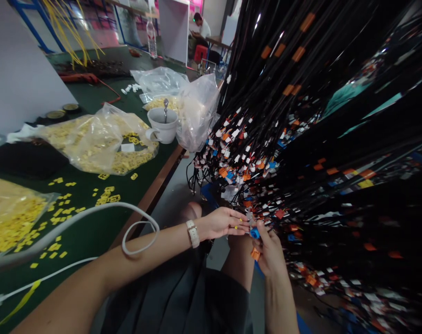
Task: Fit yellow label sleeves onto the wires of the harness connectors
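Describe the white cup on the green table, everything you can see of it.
The white cup looks like glossy ceramic, with a wide round mouth and one loop handle at the picture's lower left. It stands upright on the green table, near the wooden edge. A shiny metal-looking utensil leans up out of it; its lower end is hidden. Clear plastic bags lie close on both sides; whether either touches it is unclear. Any contents cannot be made out.

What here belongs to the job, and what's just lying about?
Likely in use:
blue connector, in the right hand
small yellow pieces, at the left hand
hanging black cables

Likely just lying about:
white mug
spoon
clear bottle
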